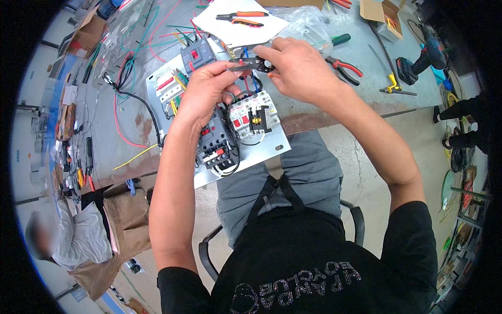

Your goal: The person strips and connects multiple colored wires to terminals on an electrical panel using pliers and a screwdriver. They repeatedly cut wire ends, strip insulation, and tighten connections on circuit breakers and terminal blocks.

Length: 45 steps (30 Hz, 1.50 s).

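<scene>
1. One hand, the right hand [306, 70], is gripping a black hand tool [254, 64] with an orange handle in the head view. The tool's jaws are pointing left, over the upper part of a pale metal plate [269, 155].
2. The left hand [206, 89] is curling its fingers inward at the tool's tip. A red wire [245, 82] is running up close by, but I cannot tell whether the fingers are pinching it or just steadying the jaws.
3. Much of the mounting is looking done: a white breaker with a red handle [166, 85], a grey breaker [196, 54], a white two-switch unit [239, 119] and a dark contactor [218, 153] are all sitting on the plate.
4. Wiring is seeming only partly finished. Black leads are looping around the contactor, while short coloured wires are sticking up near the white breaker; the hands are hiding which ends are connected.
5. On the surface [104, 150], a yellow wire [135, 157] and other loose lengths are lying left of the plate, possibly leftovers. Orange-handled cutters [247, 14] are resting on white paper [222, 34], and red-and-black pliers [345, 70] are lying beyond the right hand.
</scene>
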{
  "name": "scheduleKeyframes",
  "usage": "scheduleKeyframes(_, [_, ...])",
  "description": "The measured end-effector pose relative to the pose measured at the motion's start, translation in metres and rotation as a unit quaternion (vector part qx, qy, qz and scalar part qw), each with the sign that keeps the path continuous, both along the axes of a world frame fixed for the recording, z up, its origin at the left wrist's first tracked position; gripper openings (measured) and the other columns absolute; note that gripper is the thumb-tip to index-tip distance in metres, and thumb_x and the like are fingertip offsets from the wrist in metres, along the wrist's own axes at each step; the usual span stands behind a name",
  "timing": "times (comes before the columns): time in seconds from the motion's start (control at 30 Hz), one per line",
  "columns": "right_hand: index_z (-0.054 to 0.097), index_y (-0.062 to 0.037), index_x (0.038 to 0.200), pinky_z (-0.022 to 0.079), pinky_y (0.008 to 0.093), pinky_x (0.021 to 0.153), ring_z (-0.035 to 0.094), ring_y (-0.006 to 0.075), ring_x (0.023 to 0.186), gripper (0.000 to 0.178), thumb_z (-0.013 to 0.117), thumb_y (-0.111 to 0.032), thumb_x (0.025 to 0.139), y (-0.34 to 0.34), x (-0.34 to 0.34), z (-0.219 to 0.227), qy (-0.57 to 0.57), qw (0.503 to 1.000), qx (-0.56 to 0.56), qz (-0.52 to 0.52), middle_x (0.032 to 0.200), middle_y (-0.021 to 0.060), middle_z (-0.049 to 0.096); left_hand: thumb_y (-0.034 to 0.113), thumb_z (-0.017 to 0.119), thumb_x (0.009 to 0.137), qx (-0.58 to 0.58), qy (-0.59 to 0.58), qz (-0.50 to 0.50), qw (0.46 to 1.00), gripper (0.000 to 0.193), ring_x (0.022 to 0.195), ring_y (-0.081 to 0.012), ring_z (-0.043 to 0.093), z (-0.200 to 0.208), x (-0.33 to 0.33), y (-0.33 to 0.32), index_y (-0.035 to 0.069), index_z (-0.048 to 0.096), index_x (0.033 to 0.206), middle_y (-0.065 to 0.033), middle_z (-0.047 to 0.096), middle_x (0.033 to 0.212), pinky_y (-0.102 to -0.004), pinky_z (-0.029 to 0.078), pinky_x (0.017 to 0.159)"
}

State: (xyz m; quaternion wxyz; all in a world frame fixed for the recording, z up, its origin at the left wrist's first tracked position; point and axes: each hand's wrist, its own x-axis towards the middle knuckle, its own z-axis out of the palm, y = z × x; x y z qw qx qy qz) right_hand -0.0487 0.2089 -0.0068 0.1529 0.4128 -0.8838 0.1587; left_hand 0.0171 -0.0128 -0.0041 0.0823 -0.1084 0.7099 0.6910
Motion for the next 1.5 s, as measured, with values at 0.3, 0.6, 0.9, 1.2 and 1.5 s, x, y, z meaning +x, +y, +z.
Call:
scheduleKeyframes(0.3, [0.067, -0.0097, 0.133, 0.055, 0.0498, 0.087, 0.068, 0.0383, 0.100, 0.051, 0.078, -0.009, 0.084, -0.001, 0.000, 0.001, -0.035, 0.999, -0.004, 0.005, 0.104, 0.0156, 0.067, 0.017, 0.068, 0.106, -0.005, 0.007, -0.005, 1.000, 0.019, 0.066, -0.0035, 0.060, 0.000, 0.000, 0.000, 0.006, 0.077, 0.118, 0.0031, 0.068, 0.076, -0.0202, 0.044, 0.057])
scheduleKeyframes(0.6, [0.067, -0.0097, 0.135, 0.056, 0.0499, 0.085, 0.068, 0.0383, 0.098, 0.052, 0.078, -0.009, 0.084, -0.002, -0.003, 0.001, -0.019, 1.000, 0.000, 0.012, 0.102, 0.0158, 0.066, 0.019, 0.069, 0.106, 0.004, 0.002, -0.009, 1.000, 0.018, 0.069, -0.0028, 0.061, -0.005, 0.000, -0.004, 0.008, 0.078, 0.117, 0.0048, 0.067, 0.077, -0.0190, 0.046, 0.061])
scheduleKeyframes(0.9, [0.070, -0.0127, 0.128, 0.059, 0.0491, 0.084, 0.071, 0.0371, 0.098, 0.044, 0.080, -0.018, 0.086, -0.001, -0.005, 0.001, -0.017, 1.000, 0.005, 0.013, 0.102, 0.0156, 0.070, 0.021, 0.070, 0.105, -0.012, 0.003, -0.001, 1.000, 0.020, 0.071, -0.0015, 0.060, -0.004, 0.000, -0.002, 0.008, 0.079, 0.118, 0.0071, 0.067, 0.080, -0.0177, 0.047, 0.062])
scheduleKeyframes(1.2, [0.071, -0.0139, 0.127, 0.058, 0.0498, 0.083, 0.072, 0.0369, 0.099, 0.042, 0.081, -0.019, 0.086, -0.002, -0.009, 0.006, 0.019, 0.999, 0.018, 0.022, 0.101, 0.0148, 0.070, 0.020, 0.070, 0.105, -0.006, -0.001, 0.003, 1.000, 0.020, 0.068, -0.0018, 0.059, -0.005, -0.001, -0.002, 0.008, 0.079, 0.118, 0.0074, 0.065, 0.078, -0.0174, 0.047, 0.060])
scheduleKeyframes(1.5, [0.071, -0.0143, 0.128, 0.058, 0.0497, 0.083, 0.072, 0.0370, 0.098, 0.043, 0.081, -0.019, 0.087, -0.002, -0.007, 0.009, 0.009, 0.999, 0.029, 0.018, 0.101, 0.0155, 0.071, 0.018, 0.071, 0.104, -0.005, -0.002, 0.000, 1.000, 0.020, 0.067, -0.0009, 0.058, -0.006, -0.002, -0.005, 0.007, 0.079, 0.118, 0.0081, 0.065, 0.077, -0.0173, 0.046, 0.059])
